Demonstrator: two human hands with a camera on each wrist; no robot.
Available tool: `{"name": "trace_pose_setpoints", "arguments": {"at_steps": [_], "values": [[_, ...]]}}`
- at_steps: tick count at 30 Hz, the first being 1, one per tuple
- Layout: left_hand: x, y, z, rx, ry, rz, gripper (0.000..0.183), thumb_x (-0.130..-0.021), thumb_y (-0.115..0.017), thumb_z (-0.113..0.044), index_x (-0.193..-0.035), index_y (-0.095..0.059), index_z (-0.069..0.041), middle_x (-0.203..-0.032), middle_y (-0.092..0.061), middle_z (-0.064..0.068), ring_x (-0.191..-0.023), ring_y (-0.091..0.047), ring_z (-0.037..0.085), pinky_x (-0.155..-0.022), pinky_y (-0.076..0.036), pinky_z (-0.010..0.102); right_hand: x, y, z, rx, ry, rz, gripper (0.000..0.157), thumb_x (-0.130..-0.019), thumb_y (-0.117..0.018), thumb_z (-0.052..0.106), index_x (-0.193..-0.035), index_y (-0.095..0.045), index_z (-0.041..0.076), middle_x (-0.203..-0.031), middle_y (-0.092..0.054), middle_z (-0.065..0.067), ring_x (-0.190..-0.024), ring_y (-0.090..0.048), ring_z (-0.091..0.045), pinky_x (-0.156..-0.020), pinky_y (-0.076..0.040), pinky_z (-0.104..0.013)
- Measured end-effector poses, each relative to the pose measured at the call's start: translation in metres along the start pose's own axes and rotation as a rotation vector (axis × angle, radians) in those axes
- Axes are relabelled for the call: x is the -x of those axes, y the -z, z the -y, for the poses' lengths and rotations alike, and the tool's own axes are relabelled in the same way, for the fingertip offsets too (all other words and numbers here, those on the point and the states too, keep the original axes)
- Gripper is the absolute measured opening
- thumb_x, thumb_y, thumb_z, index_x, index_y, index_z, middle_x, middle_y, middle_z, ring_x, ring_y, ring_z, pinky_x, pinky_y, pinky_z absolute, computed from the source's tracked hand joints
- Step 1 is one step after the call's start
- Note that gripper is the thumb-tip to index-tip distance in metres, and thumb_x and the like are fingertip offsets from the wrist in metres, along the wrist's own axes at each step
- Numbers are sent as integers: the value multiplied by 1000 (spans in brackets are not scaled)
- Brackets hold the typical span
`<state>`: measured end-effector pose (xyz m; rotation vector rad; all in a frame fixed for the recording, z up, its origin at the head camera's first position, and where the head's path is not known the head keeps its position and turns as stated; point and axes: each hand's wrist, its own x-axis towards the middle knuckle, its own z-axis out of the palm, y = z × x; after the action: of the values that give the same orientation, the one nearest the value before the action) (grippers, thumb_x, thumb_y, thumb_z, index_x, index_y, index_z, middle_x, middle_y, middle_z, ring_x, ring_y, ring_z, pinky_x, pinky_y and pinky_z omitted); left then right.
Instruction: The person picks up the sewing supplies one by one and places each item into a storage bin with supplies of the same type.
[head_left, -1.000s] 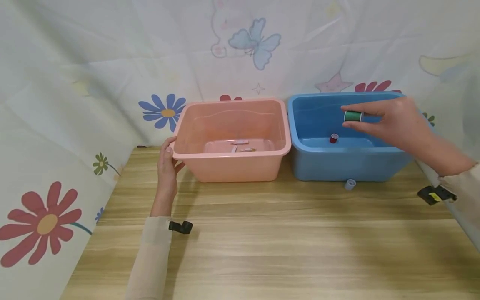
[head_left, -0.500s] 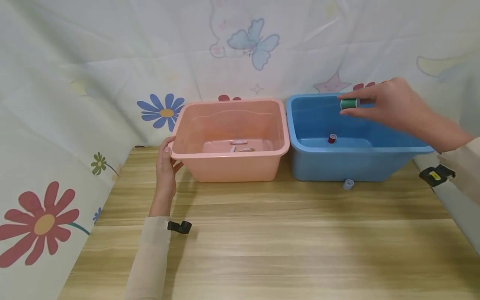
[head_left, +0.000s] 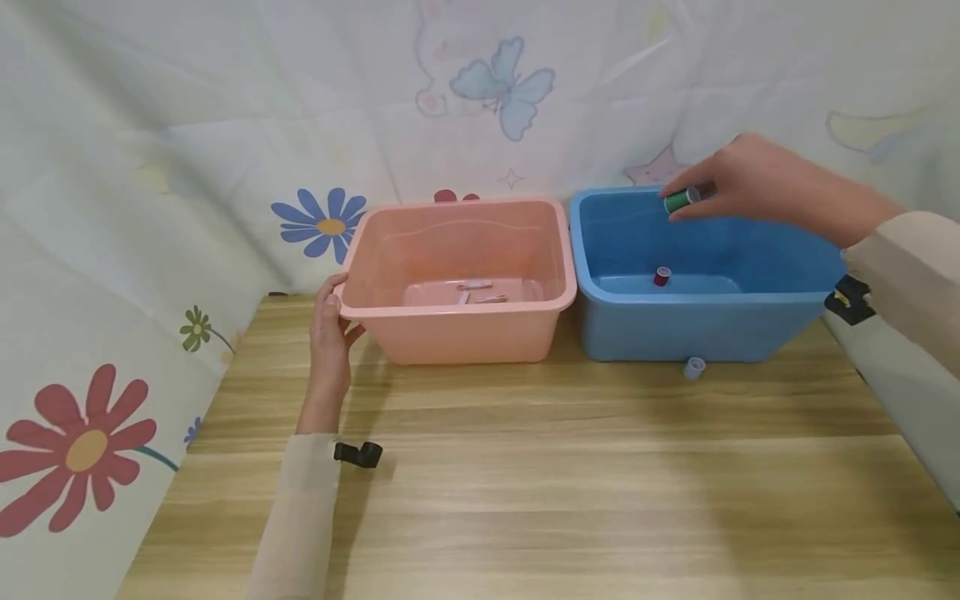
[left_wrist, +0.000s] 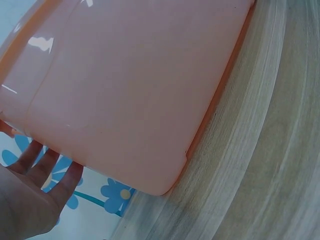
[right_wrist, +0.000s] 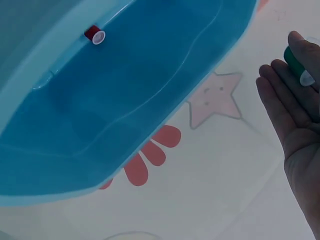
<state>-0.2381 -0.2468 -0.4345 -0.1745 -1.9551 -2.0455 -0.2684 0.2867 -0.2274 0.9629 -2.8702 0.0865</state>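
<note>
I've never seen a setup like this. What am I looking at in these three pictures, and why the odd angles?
No machine here: a person wears three cameras. The head view looks down on a wooden table with a pink tub and a blue tub side by side. The left hand holds the pink tub's rim; its wrist camera shows that tub's wall close up. The right hand pinches a green thread spool above the blue tub's far rim; its wrist camera looks down into the tub, where a red spool sits. A pale spool stands on the table outside.
</note>
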Motion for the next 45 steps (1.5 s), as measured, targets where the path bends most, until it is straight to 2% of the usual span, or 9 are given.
{"name": "trace_pose_setpoints", "arguments": {"at_steps": [6, 11, 14, 23, 32, 45], "values": [[0, -1, 0, -5, 5, 0, 45, -107, -38, -43, -146, -50, -25, -145, -51, 6, -130, -54, 34, -93, -48, 38, -19, 2, -9, 11, -19, 145, 41, -89, -79, 26, -122, -72, 2, -79, -71, -4, -72, -59, -17, -64, -50, -32], [1, -3, 0, -6, 5, 5, 45, -107, -38, -43, -147, -50, -25, -145, -51, 7, -131, -54, 33, -94, -48, 39, -26, 3, -16, 3, -65, 185, 44, -89, -80, 26, -123, -71, 0, -90, -75, -13, -78, -66, -23, -76, -59, -45], [1, -3, 1, -3, 4, 9, 46, -107, -38, -43, -147, -49, -24, -145, -50, 7, -131, -54, 33, -94, -48, 39, -28, 2, -20, -2, -79, 207, 43, -89, -79, 26, -123, -71, 0, -93, -75, -15, -81, -66, -25, -78, -59, -47], [-2, -3, 4, 6, 2, 3, 45, -106, -39, -44, -146, -51, -26, -144, -51, 5, -130, -54, 34, -93, -48, 40, -28, -1, -30, 17, -73, 225, 42, -91, -78, 22, -124, -69, -2, -96, -73, -16, -82, -62, -26, -79, -57, -46], [-2, -4, 3, 0, 0, -3, 44, -107, -39, -42, -145, -51, -26, -142, -52, 4, -128, -56, 34, -92, -49, 39, -28, -1, -31, -8, -85, 244, 41, -93, -75, 20, -126, -67, -1, -97, -71, -16, -85, -63, -27, -82, -57, -49], [1, -2, 3, -2, 3, 7, 44, -107, -39, -44, -147, -49, -27, -145, -51, 3, -131, -54, 33, -94, -48, 40, -22, -6, -33, -33, -99, 237, 43, -95, -73, 23, -130, -65, -1, -113, -71, -22, -96, -66, -35, -91, -54, -56]]}}
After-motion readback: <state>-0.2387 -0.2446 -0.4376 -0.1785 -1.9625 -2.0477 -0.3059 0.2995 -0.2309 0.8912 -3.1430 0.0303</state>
